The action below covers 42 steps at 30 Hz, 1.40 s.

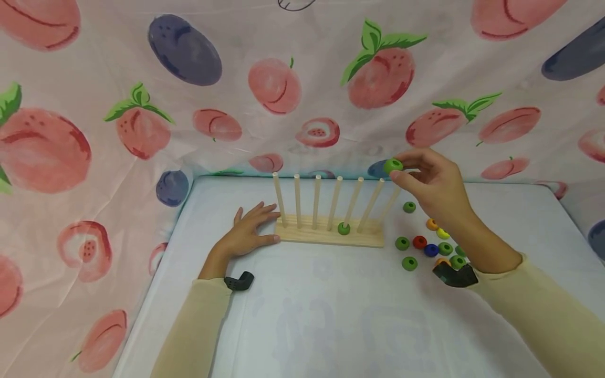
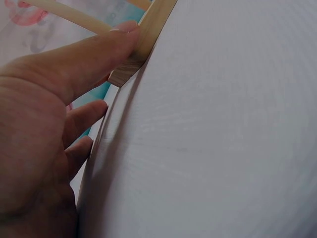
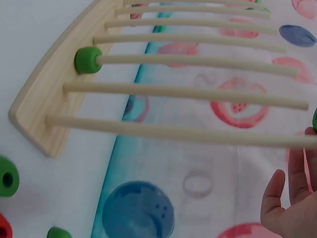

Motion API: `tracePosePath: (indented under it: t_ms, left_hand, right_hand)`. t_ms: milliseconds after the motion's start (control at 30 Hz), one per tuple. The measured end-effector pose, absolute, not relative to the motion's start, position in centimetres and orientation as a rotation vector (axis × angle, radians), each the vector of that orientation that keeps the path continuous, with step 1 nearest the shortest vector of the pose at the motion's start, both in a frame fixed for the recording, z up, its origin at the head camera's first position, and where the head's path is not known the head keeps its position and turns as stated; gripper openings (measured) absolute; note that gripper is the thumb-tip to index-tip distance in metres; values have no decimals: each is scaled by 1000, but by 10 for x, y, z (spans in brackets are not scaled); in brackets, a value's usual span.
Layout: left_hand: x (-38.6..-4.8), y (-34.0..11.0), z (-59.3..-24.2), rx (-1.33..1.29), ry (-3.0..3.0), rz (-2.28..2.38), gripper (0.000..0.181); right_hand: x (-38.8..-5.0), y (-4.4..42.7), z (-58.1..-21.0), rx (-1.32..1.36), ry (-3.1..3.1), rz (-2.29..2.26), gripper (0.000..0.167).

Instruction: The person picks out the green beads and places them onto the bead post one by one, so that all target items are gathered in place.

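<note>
Beige sleeves [image 1: 543,315] lie nearest; right hand [image 1: 437,181] pinches green bead [image 1: 389,168] near rightmost peg [image 3: 173,131]; left hand [image 1: 249,231], straight-fingered, touches peg rack's [image 1: 307,237] left edge. Threading seems underway, needing hole-to-peg alignment.

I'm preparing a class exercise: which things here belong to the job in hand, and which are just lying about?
Part of the job:
wooden peg rack, touched by the left hand
held green bead, in the right hand
threaded green bead
loose beads, probably

Apparently not:
fruit-print cloth
black wrist devices
</note>
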<state>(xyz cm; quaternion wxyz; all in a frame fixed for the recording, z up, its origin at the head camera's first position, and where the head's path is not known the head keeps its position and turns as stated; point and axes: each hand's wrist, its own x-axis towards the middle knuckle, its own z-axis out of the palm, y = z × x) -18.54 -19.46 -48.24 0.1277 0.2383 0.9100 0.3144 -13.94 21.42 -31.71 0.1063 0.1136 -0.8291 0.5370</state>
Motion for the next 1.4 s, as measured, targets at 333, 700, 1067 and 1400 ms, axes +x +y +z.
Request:
tracePosePath:
  t_ms: [333, 700, 1067, 1400]
  left_hand:
    - [-186, -196, -484, 688, 2652, 909, 69]
    - [-186, -195, -484, 700, 2647, 923, 69]
    - [-186, -194, -483, 704, 2650, 911, 69]
    - [-185, -195, -483, 696, 2652, 909, 68]
  right_hand:
    - [-143, 192, -314, 427, -2480, 1554, 28]
    - [-146, 186, -318, 427, -2586, 1370, 26]
    - [-149, 184, -322, 450, -2596, 1344, 28]
    - [-149, 183, -322, 415, -2634, 1305, 29]
